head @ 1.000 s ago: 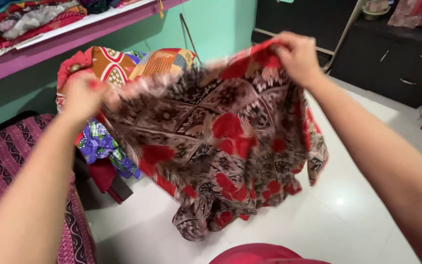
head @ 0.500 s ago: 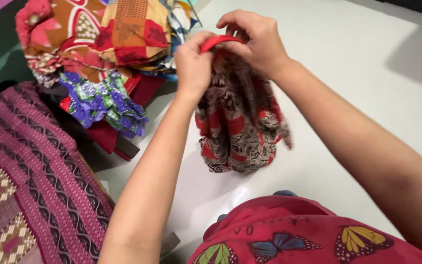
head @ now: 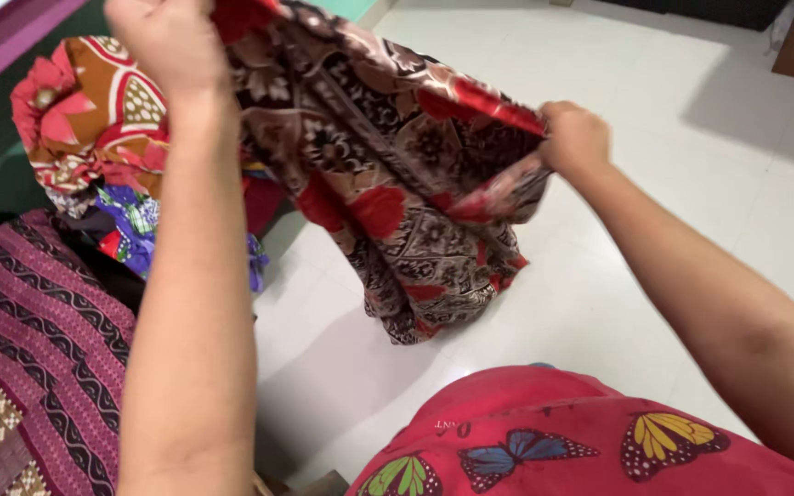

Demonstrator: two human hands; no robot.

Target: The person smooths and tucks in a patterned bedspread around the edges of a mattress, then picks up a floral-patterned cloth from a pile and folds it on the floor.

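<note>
The held cloth (head: 388, 174) is brown-and-cream patterned with red flowers; the bedcover (head: 39, 340) is maroon with dark wavy stripes.

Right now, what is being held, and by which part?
Both hands hold a brown-and-red patterned cloth by its upper edge: left hand raised, right hand lower.

packages: none | labels: none | signs: none | screens: none, as far as the view shows

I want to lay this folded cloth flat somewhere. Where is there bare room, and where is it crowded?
The white tiled floor lies bare right of the brown-and-red cloth that the left hand and right hand hold, and also beneath it. Crowded: the heap of printed clothes and the maroon woven spread at left.
</note>
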